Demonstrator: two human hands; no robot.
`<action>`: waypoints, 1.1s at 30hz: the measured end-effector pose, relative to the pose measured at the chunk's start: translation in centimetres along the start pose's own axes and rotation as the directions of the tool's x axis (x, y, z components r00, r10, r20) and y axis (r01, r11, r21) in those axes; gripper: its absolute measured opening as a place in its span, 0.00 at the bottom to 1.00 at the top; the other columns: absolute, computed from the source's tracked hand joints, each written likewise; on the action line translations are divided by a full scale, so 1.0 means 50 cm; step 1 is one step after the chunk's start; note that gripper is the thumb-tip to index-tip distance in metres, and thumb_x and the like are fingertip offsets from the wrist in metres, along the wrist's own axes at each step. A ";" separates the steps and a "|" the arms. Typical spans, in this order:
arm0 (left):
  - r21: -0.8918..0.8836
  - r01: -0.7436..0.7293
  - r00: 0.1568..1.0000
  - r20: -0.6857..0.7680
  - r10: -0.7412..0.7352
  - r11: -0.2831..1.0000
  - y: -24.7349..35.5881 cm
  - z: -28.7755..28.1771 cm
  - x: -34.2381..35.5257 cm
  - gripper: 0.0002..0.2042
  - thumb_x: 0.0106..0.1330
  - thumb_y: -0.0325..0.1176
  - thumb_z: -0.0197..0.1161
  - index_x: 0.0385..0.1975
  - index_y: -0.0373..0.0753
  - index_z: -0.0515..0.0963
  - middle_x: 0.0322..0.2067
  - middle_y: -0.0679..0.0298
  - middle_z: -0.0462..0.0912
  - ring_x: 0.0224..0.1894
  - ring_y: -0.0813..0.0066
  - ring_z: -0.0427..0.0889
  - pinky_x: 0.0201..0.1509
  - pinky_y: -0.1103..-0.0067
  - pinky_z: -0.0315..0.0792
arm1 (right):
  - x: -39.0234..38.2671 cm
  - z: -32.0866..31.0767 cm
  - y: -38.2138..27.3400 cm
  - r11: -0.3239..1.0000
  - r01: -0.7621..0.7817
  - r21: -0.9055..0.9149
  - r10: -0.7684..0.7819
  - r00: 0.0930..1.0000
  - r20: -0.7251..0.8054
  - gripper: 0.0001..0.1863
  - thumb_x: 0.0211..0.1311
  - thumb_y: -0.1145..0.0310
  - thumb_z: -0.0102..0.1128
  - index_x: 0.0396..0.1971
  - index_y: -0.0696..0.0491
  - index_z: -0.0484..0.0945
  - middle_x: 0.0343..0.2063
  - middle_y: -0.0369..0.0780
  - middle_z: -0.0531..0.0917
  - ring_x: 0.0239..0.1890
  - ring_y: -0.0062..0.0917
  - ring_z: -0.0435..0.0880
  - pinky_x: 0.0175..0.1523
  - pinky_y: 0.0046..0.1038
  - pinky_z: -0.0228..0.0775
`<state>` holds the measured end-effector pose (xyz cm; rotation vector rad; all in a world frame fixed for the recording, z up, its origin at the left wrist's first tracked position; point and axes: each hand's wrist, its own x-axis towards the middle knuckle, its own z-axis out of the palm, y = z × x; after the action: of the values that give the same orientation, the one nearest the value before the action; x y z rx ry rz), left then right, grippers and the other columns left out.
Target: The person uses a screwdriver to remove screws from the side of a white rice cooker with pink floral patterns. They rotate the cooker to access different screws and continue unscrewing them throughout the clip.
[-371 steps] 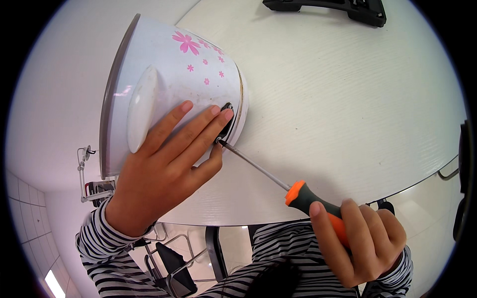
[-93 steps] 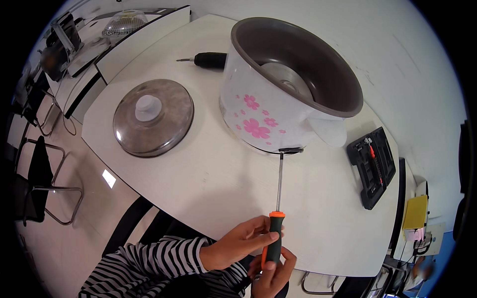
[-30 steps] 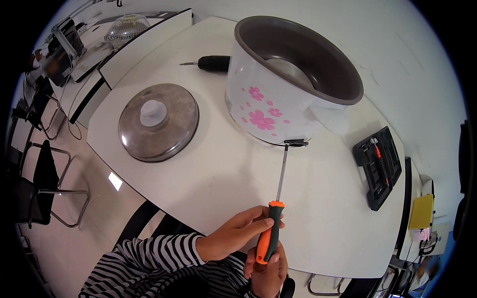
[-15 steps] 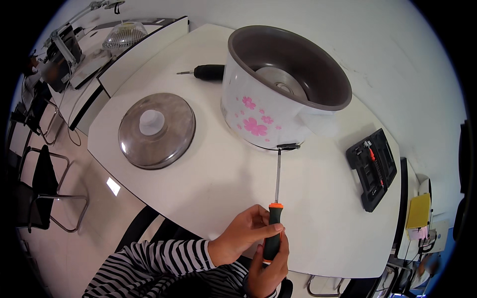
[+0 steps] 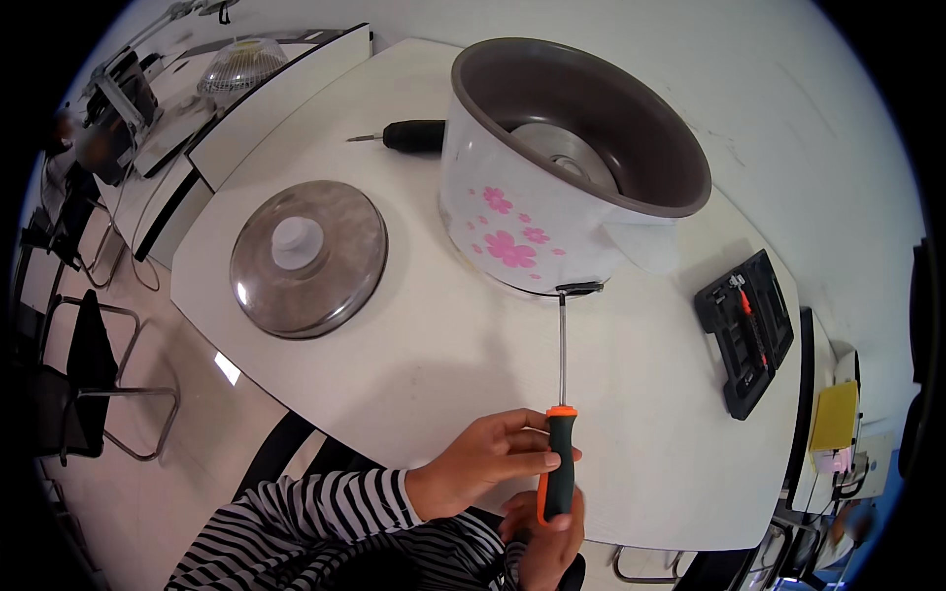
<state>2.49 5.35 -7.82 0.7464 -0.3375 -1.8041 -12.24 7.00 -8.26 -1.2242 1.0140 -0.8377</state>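
A screwdriver (image 5: 561,463) with a dark green and orange handle points away from me, its shaft tip at a small black part (image 5: 581,289) on the lower edge of a white pot. That electric pot (image 5: 552,217) has pink flowers on its side and a grey-brown inside. My left hand (image 5: 483,463) is closed round the upper handle, thumb along it. Gripping the handle's butt end from below is my right hand (image 5: 554,542), partly hidden by the handle. A metal lid (image 5: 340,256) with a white knob lies left of the pot.
Behind the pot's left side lies a second, black-handled screwdriver (image 5: 414,136). An opened black tool case (image 5: 746,335) with bits rests at the right. All stand on a white table (image 5: 650,443) against a wall. Chairs (image 5: 94,384) and another desk are off to the left.
The screwdriver handle has turned, showing more of its orange strip. My right hand's fingers have shifted on the butt end. The view has moved slightly.
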 end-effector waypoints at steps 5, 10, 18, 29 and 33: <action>0.057 -0.032 0.995 -0.088 0.037 0.998 -0.014 0.011 0.010 0.20 0.56 0.29 0.60 0.47 0.32 0.64 0.41 0.59 0.73 0.47 0.71 0.71 0.52 0.77 0.64 | -0.001 0.021 -0.012 0.576 0.212 -0.789 -0.425 0.902 -0.069 0.27 0.55 0.62 0.53 0.50 0.62 0.60 0.31 0.49 0.76 0.30 0.32 0.76 0.32 0.27 0.68; 0.068 -0.034 0.998 -0.047 0.038 0.997 -0.007 0.015 0.005 0.22 0.60 0.32 0.55 0.52 0.31 0.60 0.43 0.58 0.72 0.48 0.71 0.70 0.55 0.77 0.61 | 0.014 0.019 -0.024 0.988 0.019 -0.155 -0.035 0.994 -0.106 0.28 0.62 0.49 0.38 0.44 0.63 0.59 0.18 0.45 0.75 0.13 0.22 0.71 0.18 0.18 0.61; 0.076 0.028 0.999 -0.039 -0.025 0.997 0.019 -0.008 -0.002 0.17 0.57 0.28 0.58 0.46 0.30 0.66 0.42 0.55 0.75 0.40 0.74 0.74 0.46 0.76 0.68 | 0.005 -0.006 0.019 0.630 -0.501 0.594 0.363 0.866 0.345 0.37 0.61 0.40 0.18 0.43 0.62 0.60 0.15 0.44 0.74 0.10 0.25 0.68 0.15 0.21 0.59; 0.284 -0.145 0.979 -0.099 0.179 0.948 0.009 -0.001 0.008 0.13 0.55 0.36 0.62 0.35 0.37 0.70 0.29 0.66 0.75 0.36 0.78 0.73 0.44 0.79 0.67 | 0.022 0.029 -0.026 0.718 0.221 -0.660 -0.287 0.958 0.009 0.23 0.55 0.65 0.53 0.47 0.62 0.62 0.25 0.48 0.76 0.20 0.30 0.76 0.22 0.25 0.68; 0.870 -0.270 0.946 0.158 0.284 0.414 0.093 -0.006 -0.045 0.16 0.54 0.41 0.62 0.34 0.36 0.72 0.34 0.61 0.75 0.39 0.70 0.75 0.46 0.76 0.67 | 0.025 0.031 -0.076 0.735 0.233 -0.637 -0.302 0.953 -0.001 0.20 0.57 0.67 0.53 0.48 0.60 0.66 0.28 0.48 0.76 0.18 0.30 0.72 0.21 0.26 0.63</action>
<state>6.58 5.81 -4.69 1.3242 -1.4023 -1.1865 -10.31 5.74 -4.65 -1.9617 1.2797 -0.8094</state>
